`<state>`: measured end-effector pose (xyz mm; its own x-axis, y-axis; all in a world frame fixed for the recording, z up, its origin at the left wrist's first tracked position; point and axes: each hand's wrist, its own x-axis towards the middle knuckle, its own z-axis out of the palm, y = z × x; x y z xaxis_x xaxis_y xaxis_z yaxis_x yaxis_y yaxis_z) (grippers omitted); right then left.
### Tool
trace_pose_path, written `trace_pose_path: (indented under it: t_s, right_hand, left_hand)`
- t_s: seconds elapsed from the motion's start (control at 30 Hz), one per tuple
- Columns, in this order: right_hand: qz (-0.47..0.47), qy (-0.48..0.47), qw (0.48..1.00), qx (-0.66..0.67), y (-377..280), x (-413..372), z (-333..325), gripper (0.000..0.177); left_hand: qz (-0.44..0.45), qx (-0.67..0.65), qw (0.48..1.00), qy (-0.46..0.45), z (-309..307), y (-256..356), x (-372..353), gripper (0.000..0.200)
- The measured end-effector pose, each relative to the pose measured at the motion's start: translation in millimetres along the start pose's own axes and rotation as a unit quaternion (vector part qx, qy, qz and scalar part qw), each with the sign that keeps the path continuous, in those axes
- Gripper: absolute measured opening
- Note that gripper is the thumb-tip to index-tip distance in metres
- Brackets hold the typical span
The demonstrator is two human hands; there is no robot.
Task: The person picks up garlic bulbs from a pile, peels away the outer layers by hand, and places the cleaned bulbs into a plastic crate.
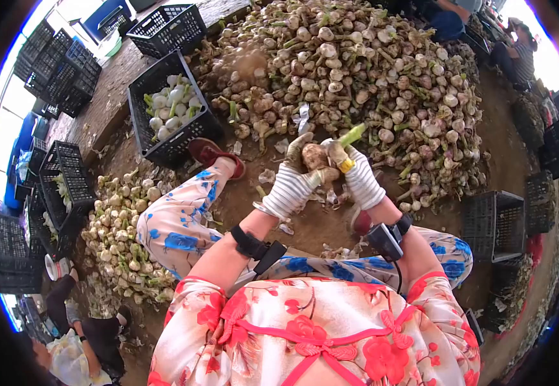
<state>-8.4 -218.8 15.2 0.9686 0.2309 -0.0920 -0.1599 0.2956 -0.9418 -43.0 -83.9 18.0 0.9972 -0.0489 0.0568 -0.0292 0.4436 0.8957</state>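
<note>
My left hand, in a striped work glove, is wrapped round the left side of a brownish garlic bulb. On the bulb's right side is my right hand, also gloved, with a yellow band on a finger and its fingers closed by the bulb and its green stem. Both hands meet in front of my knees, above the dirt floor. Just beyond them rises a large heap of unpeeled garlic. Whether a tool is in my right hand is too small to tell.
A black crate holding white bulbs stands at the upper left. Trimmed garlic is piled left of my leg. An upright black crate is on the right. Other people sit at the lower left and upper right.
</note>
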Motion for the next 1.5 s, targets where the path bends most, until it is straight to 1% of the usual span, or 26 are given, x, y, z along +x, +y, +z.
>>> trace_pose_path:
  t_s: [0.1, 0.13, 0.17, 0.23, 0.3, 0.43, 0.47, 0.5, 0.57, 0.6, 0.63, 0.67, 0.7, 0.77, 0.8, 0.83, 0.9, 0.97, 1.0, 1.07, 1.2, 1.23, 1.3, 1.37, 1.43, 1.5]
  right_hand:
    - [0.062, -0.004, 0.998, -0.011, 5, 0, -8, 0.026]
    - [0.076, -0.005, 0.996, -0.052, -2, -4, -6, 0.025]
    - [0.078, -0.004, 0.996, -0.051, 0, -5, -8, 0.025]
    - [-0.001, -0.037, 0.995, -0.093, -1, -9, -8, 0.024]
    - [-0.006, -0.026, 0.996, -0.091, -1, -14, -10, 0.023]
    - [0.027, 0.028, 0.999, -0.028, 5, -10, -11, 0.022]
    - [0.007, 0.026, 0.999, -0.029, 6, -10, -8, 0.022]
    - [-0.009, 0.025, 0.999, -0.028, 9, -11, -7, 0.021]
    - [-0.093, 0.006, 0.973, -0.21, -3, -13, -2, 0.02]
    - [-0.113, 0.012, 0.957, -0.267, -6, -13, 0, 0.02]
    - [-0.117, 0.013, 0.956, -0.269, -5, -12, 0, 0.02]
    - [-0.123, 0.028, 0.958, -0.257, 0, -11, 0, 0.019]
    - [-0.127, 0.04, 0.961, -0.243, 4, -9, 1, 0.018]
    - [-0.154, 0.02, 0.973, -0.171, 12, -9, -1, 0.019]
    - [-0.121, 0.008, 0.987, -0.102, 9, -13, 1, 0.021]
    - [-0.09, -0.003, 0.995, -0.031, 6, -16, 2, 0.023]
    - [-0.104, -0.018, 0.991, -0.08, 4, -20, 6, 0.025]
    - [-0.153, -0.018, 0.978, -0.14, -3, -19, 8, 0.023]
    - [-0.125, -0.023, 0.984, -0.122, -8, -18, 6, 0.022]
    - [-0.078, -0.02, 0.994, -0.067, -19, -17, 5, 0.021]
    - [0.074, -0.094, 0.978, 0.17, -32, -20, -4, 0.025]
    - [0.075, -0.102, 0.984, 0.124, -31, -24, -3, 0.027]
    - [0.056, -0.062, 0.996, 0.044, -29, -26, 3, 0.029]
    - [0.03, -0.088, 0.996, -0.005, -18, -24, 0, 0.029]
    - [0.055, -0.101, 0.993, -0.005, -23, -28, 11, 0.028]
    - [-0.035, -0.143, 0.98, -0.135, -22, -29, 15, 0.029]
  left_hand:
    - [0.013, -0.006, 1.0, 0.004, -12, -24, 3, 0.068]
    - [-0.067, -0.145, 0.987, 0.025, -18, -29, 10, 0.062]
    - [-0.068, -0.092, 0.993, 0.034, -24, -35, 7, 0.055]
    - [-0.085, -0.065, 0.993, 0.048, -9, -10, -1, 0.035]
    - [-0.165, -0.162, 0.971, -0.059, -27, -22, 10, 0.034]
    - [-0.123, -0.085, 0.983, -0.105, -35, -33, 24, 0.032]
    - [0.011, 0.055, 0.998, -0.042, -42, -58, 32, 0.023]
    - [0.028, 0.129, 0.99, 0.058, -20, -43, 25, 0.026]
    - [0.015, 0.268, 0.927, 0.261, 25, -12, 9, 0.038]
    - [-0.078, 0.088, 0.984, 0.132, 5, 3, 4, 0.041]
    - [-0.161, -0.096, 0.982, -0.007, -7, 15, 4, 0.045]
    - [-0.198, -0.152, 0.966, -0.063, -14, 12, 10, 0.05]
    - [-0.236, -0.181, 0.955, -0.016, -15, 19, 10, 0.054]
    - [-0.286, -0.221, 0.931, -0.044, -22, 26, 15, 0.05]
    - [-0.29, -0.221, 0.93, -0.043, -22, 24, 13, 0.05]
    - [-0.189, -0.136, 0.972, -0.017, -20, 22, 13, 0.046]
    - [0.005, 0.038, 0.998, 0.054, -12, 7, 14, 0.057]
    - [0.073, 0.022, 0.993, 0.088, -19, -5, 15, 0.061]
    - [0.074, 0.023, 0.993, 0.089, -23, 4, 17, 0.061]
    - [-0.046, 0.125, 0.991, 0.021, -31, 33, 17, 0.059]
    - [-0.181, -0.011, 0.972, -0.151, -40, 69, 13, 0.049]
    - [-0.23, -0.08, 0.958, -0.147, -43, 62, 17, 0.051]
    - [-0.268, -0.048, 0.957, -0.098, -43, 65, 16, 0.052]
    - [-0.171, 0.092, 0.976, -0.098, -33, 62, 15, 0.053]
    - [-0.14, 0.127, 0.975, -0.12, -38, 46, 17, 0.055]
    - [-0.144, 0.07, 0.984, -0.082, -44, 31, 20, 0.046]
